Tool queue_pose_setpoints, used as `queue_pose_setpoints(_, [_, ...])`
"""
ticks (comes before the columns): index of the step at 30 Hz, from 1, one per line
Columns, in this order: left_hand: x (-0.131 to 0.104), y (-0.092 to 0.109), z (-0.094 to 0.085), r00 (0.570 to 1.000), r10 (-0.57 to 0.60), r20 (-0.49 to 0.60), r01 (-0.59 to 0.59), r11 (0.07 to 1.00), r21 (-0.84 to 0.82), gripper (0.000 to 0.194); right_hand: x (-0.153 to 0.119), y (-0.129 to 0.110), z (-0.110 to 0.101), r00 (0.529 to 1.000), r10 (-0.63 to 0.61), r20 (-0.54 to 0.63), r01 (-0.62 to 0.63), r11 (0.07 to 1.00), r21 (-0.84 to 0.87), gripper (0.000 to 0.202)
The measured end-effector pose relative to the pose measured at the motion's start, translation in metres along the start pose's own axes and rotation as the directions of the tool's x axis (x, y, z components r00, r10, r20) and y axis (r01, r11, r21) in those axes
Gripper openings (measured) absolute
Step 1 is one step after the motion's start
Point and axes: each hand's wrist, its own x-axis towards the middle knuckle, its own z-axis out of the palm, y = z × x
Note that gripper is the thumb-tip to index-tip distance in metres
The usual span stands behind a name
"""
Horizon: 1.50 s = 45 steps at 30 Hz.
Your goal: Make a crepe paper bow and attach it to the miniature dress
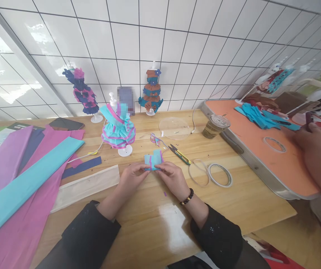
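Observation:
A small turquoise piece of crepe paper with purple strips is held low over the wooden table. My left hand pinches its lower left edge between thumb and fingers. At the lower right edge, my right hand, with a dark beaded bracelet at the wrist, pinches the same piece. Just beyond it lie yellow-handled thread snips and a little turquoise and purple scrap. Behind my hands, a small white mannequin wears a turquoise ruffled dress with purple trim.
Crepe paper sheets cover the left side. Rolls of tape lie right of my hands, with a lidded drink cup behind. Two more dressed mannequins stand by the tiled wall. Another person's hand is over the orange table.

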Motion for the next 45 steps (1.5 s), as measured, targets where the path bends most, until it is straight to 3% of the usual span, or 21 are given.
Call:
queue_pose_setpoints(10, [0.0003, -0.0014, 0.0000, 1.000, 0.024, 0.012, -0.023, 1.000, -0.012, 0.013, 0.0004, -0.0008, -0.0006, 0.999, -0.042, -0.004, 0.042, 0.997, -0.061, 0.014])
queue_pose_setpoints(23, [0.0007, -0.0012, 0.0001, 0.995, 0.016, 0.098, -0.013, 0.999, -0.033, 0.016, 0.0005, -0.0080, -0.0010, 0.999, -0.007, 0.035, 0.007, 1.000, 0.000, 0.013])
queue_pose_setpoints(38, [0.0013, -0.0057, 0.0002, 0.998, 0.026, 0.055, -0.023, 0.998, -0.057, 0.013, 0.0017, -0.0042, -0.0026, 0.999, 0.035, 0.016, -0.035, 0.999, 0.035, 0.012])
queue_pose_setpoints(45, [0.0004, -0.0005, -0.0011, 0.999, -0.040, 0.011, 0.041, 0.997, -0.071, 0.014, 0.0017, -0.0043, -0.0024, 0.993, 0.119, -0.001, -0.118, 0.986, 0.117, 0.012])
